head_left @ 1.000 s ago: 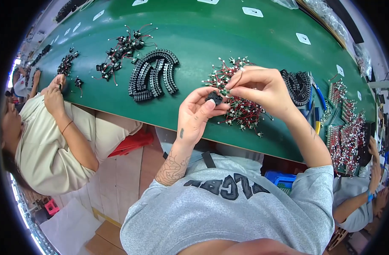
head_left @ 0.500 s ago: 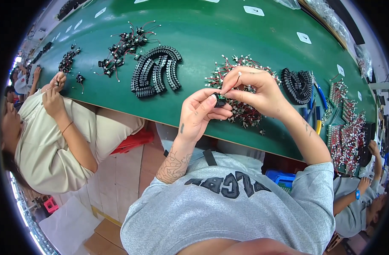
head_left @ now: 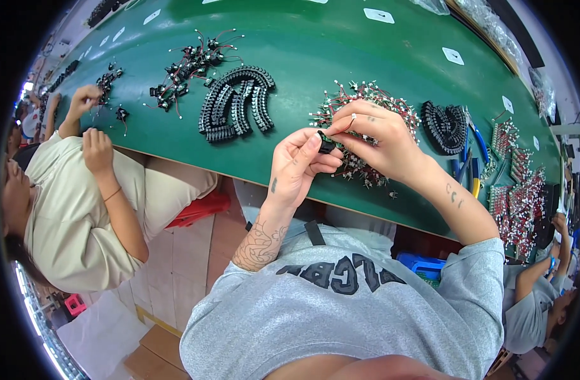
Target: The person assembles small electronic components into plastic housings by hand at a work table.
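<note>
My left hand [head_left: 292, 166] is closed around a small black plastic housing [head_left: 327, 147], with the thumb pressed on its top. A bit of green shows at the housing's edge. Thumb and forefinger of my right hand [head_left: 386, 134] pinch at the housing's upper side, on a small part mostly hidden by the fingers. From that pinch a short red wire with a white connector [head_left: 353, 116] sticks up. Behind and under my right hand lies a heap of small wired parts [head_left: 391, 102] with red and black leads and white connectors.
Curved rows of black housings [head_left: 215, 109] stand left on the green table [head_left: 296, 69], beside black wired assemblies [head_left: 195, 63]. More black rows [head_left: 445, 130], blue-handled pliers [head_left: 478, 140] and bundled wired parts [head_left: 515, 215] lie right. A co-worker [head_left: 81, 209] sits at left, another at far right.
The housing has tilted in my left hand, and its green board shows less. My right hand has shifted slightly down, its fingers still at the housing. The left co-worker's hand has lifted toward the parts.
</note>
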`<action>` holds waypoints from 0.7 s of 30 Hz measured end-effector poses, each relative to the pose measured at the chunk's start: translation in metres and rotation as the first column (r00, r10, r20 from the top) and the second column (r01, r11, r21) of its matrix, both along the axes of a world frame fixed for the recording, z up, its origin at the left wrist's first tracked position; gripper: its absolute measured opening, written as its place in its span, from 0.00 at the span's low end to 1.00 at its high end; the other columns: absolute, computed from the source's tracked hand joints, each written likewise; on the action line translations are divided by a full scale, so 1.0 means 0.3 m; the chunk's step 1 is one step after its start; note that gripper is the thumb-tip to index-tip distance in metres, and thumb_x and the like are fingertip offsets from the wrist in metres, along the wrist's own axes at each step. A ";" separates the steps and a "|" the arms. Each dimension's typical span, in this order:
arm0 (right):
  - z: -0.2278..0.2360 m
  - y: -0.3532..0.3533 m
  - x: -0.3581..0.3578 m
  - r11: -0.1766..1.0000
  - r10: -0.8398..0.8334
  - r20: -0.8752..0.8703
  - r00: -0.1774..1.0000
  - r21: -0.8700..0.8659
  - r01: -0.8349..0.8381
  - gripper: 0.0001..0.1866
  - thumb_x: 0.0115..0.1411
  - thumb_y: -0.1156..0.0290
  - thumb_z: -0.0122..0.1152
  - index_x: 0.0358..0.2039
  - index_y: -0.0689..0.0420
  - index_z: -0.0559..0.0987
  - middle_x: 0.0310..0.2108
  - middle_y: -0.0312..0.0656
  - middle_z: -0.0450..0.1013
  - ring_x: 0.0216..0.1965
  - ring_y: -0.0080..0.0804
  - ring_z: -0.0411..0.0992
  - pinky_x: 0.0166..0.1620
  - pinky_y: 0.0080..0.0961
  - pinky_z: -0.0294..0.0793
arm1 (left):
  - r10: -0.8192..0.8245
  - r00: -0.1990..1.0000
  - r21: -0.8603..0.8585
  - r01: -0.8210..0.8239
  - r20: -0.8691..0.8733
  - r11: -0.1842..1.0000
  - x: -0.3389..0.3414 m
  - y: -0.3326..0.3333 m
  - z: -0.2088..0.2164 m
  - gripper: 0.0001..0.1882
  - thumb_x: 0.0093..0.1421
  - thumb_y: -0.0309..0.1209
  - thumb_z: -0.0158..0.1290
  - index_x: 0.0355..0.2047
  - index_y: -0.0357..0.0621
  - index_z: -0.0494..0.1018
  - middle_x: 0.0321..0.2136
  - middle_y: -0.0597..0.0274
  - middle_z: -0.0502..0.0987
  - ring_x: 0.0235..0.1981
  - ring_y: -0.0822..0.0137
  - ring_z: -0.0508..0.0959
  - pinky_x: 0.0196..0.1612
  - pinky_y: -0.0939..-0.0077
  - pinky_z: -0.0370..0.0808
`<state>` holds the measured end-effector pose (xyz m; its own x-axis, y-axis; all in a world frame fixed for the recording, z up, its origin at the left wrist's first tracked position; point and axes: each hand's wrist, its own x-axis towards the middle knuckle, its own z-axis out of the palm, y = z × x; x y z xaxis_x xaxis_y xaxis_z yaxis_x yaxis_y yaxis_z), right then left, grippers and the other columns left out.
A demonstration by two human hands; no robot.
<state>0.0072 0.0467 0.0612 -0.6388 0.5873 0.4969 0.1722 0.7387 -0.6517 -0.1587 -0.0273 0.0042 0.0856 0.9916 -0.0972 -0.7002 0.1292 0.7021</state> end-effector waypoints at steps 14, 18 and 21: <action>0.065 0.020 -0.007 0.951 0.067 0.056 0.996 -0.306 -0.046 0.02 0.48 0.79 0.64 0.25 0.62 0.80 0.28 0.38 0.75 0.30 0.28 0.70 0.34 0.21 0.69 | 0.024 1.000 0.032 -0.024 -0.002 0.999 -0.005 -0.002 0.013 0.15 0.64 0.32 0.51 0.45 0.31 0.70 0.27 0.50 0.79 0.25 0.68 0.81 0.29 0.84 0.79; 0.053 0.025 -0.008 0.971 0.071 0.084 0.994 -0.236 -0.049 0.03 0.48 0.79 0.64 0.25 0.63 0.79 0.27 0.38 0.75 0.29 0.28 0.70 0.33 0.22 0.69 | 0.029 0.999 0.040 -0.028 -0.014 0.999 0.000 0.005 0.005 0.15 0.63 0.32 0.51 0.45 0.31 0.70 0.26 0.51 0.79 0.24 0.68 0.81 0.29 0.84 0.79; 0.037 0.028 -0.004 0.978 0.072 0.069 0.995 -0.200 -0.057 0.03 0.48 0.79 0.63 0.25 0.64 0.79 0.26 0.39 0.74 0.25 0.30 0.68 0.31 0.22 0.69 | 0.015 0.999 0.050 -0.013 -0.040 0.999 0.000 0.009 -0.008 0.16 0.63 0.31 0.52 0.45 0.30 0.71 0.26 0.51 0.78 0.24 0.69 0.81 0.29 0.84 0.79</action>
